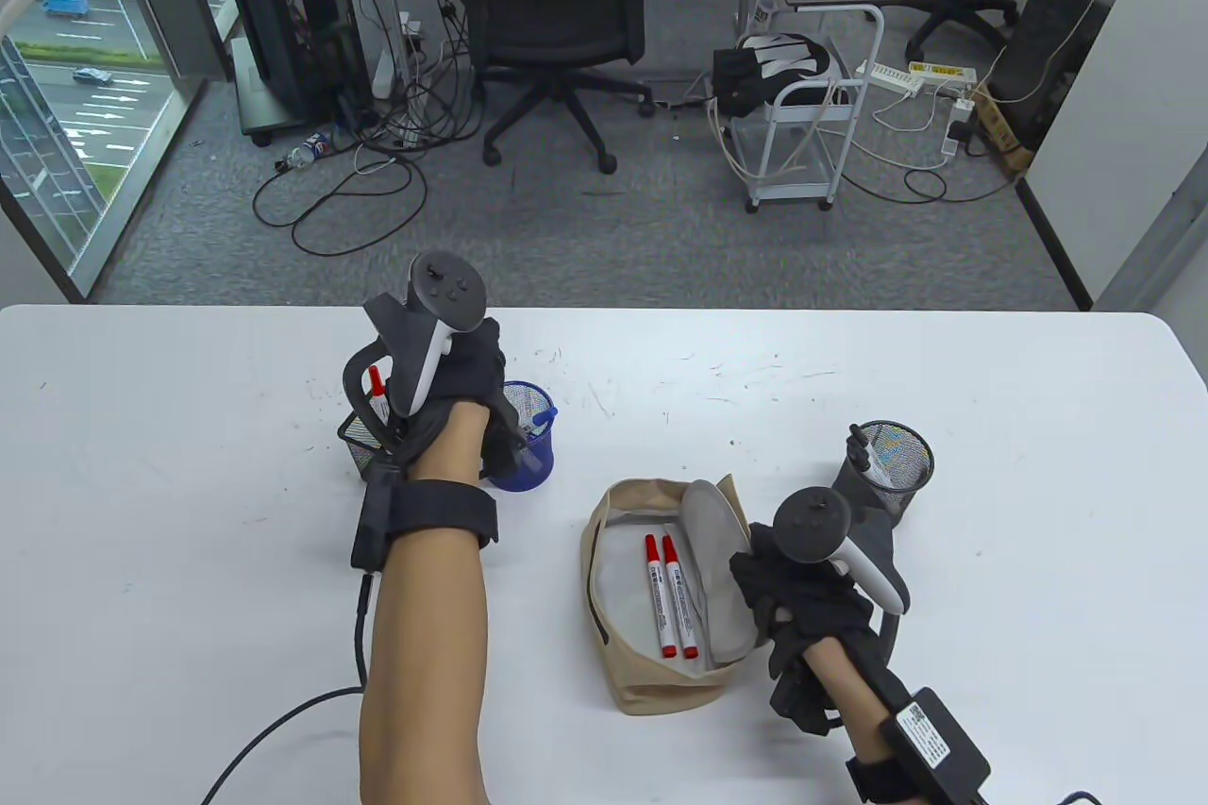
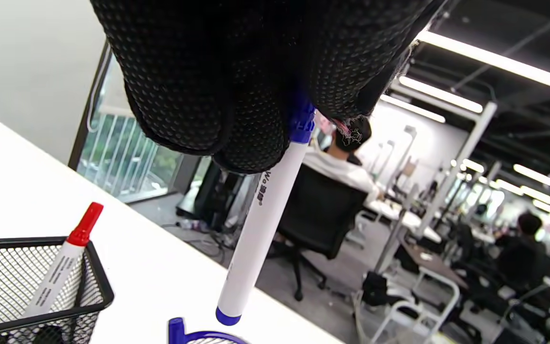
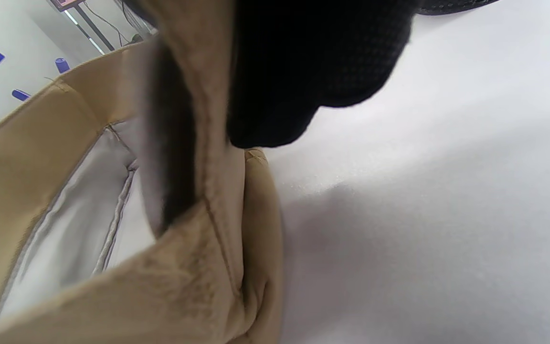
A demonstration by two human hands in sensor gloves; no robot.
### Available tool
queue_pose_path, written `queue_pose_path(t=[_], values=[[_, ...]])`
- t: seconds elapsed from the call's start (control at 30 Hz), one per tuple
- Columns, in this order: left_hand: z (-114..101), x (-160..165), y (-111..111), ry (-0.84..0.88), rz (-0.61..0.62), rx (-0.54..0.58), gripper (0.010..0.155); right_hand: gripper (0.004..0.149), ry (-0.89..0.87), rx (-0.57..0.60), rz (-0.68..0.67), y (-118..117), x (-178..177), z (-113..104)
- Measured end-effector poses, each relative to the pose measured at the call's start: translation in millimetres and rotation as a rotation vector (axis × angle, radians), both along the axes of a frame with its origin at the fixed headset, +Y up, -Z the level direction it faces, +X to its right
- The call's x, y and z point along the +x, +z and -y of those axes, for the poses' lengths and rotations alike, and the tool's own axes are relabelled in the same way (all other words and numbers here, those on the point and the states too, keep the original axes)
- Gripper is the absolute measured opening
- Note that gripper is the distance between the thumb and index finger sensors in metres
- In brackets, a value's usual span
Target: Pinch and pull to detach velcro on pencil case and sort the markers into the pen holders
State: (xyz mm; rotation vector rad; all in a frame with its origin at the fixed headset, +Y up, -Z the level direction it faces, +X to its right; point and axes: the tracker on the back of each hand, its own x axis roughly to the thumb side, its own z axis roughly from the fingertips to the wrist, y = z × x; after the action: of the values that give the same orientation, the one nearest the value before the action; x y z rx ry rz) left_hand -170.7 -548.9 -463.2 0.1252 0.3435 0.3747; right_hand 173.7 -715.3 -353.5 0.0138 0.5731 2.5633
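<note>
The beige pencil case point(image 1: 651, 682) lies open on the white table with two red-capped markers point(image 1: 668, 595) inside. My right hand point(image 1: 788, 593) pinches the case's flap point(image 3: 198, 119) and holds it back at the right side. My left hand point(image 1: 477, 380) hovers over the blue round holder point(image 1: 528, 465) and grips a blue marker point(image 2: 260, 224) by its capped end, the marker's bottom just above the blue holder's rim point(image 2: 194, 334). A black mesh square holder point(image 2: 26, 282) beside it holds a red marker point(image 2: 67, 253).
A grey mesh round holder point(image 1: 892, 461) with a black marker stands behind my right hand. Past the table's far edge are office chairs, a cart and floor cables. A cable runs from my left wrist across the near table.
</note>
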Motion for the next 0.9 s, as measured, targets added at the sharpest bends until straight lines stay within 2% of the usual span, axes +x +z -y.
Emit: queue_pose_path(t=[0.3,0.37,0.53,0.63,0.67,0.77,0.9], values=[[30,2,-15,0.066,-0.002,-0.049,0.051,0.058,0.001,0.0,-0.003,0,-2,0],[34,5,-16,0.059,-0.032,-0.05,0.056,0.058,-0.002,-0.001,-0.003,0,-1,0],[28,19,-14,0.021,-0.007,-0.067,0.055,0.058,-0.005,-0.005,-0.002,0,-1,0],[18,38,-6,0.028,0.067,-0.099,0.053,0.058,-0.008,-0.008,-0.001,-1,-1,0],[16,45,-4,0.025,0.082,-0.118,0.053,0.058,-0.009,-0.009,-0.001,-1,0,0],[16,74,10,0.049,0.153,-0.266,0.054,0.058,-0.004,-0.005,-0.002,0,-1,-1],[31,112,28,0.069,0.252,-0.444,0.055,0.058,0.004,0.002,-0.005,0,-2,-1]])
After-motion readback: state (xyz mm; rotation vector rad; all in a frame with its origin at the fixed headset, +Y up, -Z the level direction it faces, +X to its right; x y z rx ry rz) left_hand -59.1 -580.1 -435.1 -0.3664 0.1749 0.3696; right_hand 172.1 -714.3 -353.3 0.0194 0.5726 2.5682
